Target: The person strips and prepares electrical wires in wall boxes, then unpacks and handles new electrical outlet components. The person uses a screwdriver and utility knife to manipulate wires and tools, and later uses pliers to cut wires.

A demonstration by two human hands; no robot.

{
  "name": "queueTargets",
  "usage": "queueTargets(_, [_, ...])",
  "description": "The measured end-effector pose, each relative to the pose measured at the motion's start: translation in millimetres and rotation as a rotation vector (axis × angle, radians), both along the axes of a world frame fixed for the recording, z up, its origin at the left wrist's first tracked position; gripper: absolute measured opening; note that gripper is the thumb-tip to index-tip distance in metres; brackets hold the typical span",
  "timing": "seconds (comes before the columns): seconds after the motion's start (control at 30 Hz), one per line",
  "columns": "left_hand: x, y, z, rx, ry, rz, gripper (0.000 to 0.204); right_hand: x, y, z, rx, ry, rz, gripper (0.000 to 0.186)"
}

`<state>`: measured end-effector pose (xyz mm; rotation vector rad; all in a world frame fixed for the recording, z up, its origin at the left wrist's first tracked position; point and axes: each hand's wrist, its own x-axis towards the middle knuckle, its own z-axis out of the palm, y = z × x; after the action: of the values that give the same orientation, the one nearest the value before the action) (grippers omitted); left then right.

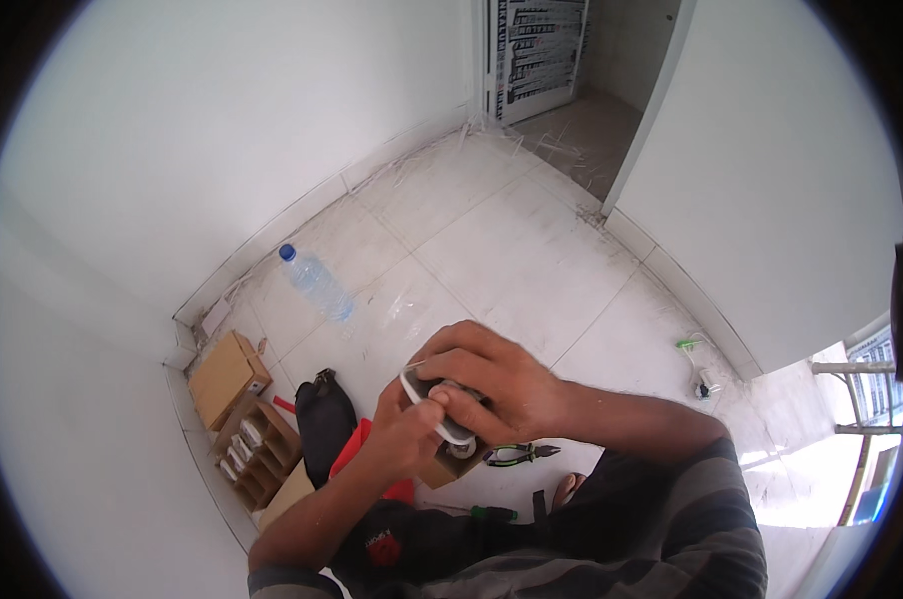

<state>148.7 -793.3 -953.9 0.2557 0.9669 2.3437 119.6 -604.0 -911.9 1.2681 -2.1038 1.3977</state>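
In front of my body, both hands hold a small piece with a white rounded rim and a grey inner side (455, 432), possibly a wall plate; its exact kind does not show. My left hand (399, 431) is closed around its near left edge. From the far right, my right hand (501, 384) grips it, with the thumb bent over its grey side. The fingers hide much of the piece. Just below the hands is a small open cardboard box (439, 473), with a round metallic-looking item (461, 449) at its top.
Pliers (523, 456) with green-and-black handles and a green-handled tool (493, 513) lie near my legs. Left are a black bag (323, 424), a divided carton (257, 489) of small white packets, and a closed carton (222, 379). A plastic bottle (316, 285) lies beyond.
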Motion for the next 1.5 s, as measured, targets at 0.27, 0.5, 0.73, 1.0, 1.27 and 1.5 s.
queueTargets(0.27, [6.3,-6.0,1.7,-0.431,0.346,0.059,0.073,7.6,-1.4,-0.7,0.072,-0.006,-0.09,0.032])
queueTargets(0.5, [-3.0,-6.7,11.0,-0.239,0.284,0.059,0.092,7.8,-2.4,-1.7,0.12,-0.072,-0.18,0.025])
queueTargets(0.73, [3.8,-9.5,24.0,-0.251,0.326,0.037,0.095,13.1,-4.3,3.0,0.132,-0.001,-0.187,0.019])
queueTargets(1.0, [4.7,-9.8,23.4,-0.295,0.437,0.036,0.086,12.0,-1.6,-3.3,0.115,0.041,-0.102,0.012])
queueTargets(1.27, [6.5,-9.2,19.0,-0.358,0.437,0.071,0.079,9.0,-0.5,4.9,0.092,-0.013,-0.028,0.006])
queueTargets(1.5, [3.4,-10.6,20.1,-0.315,0.4,0.035,0.074,7.4,-1.0,4.1,0.078,-0.021,-0.022,0.007])
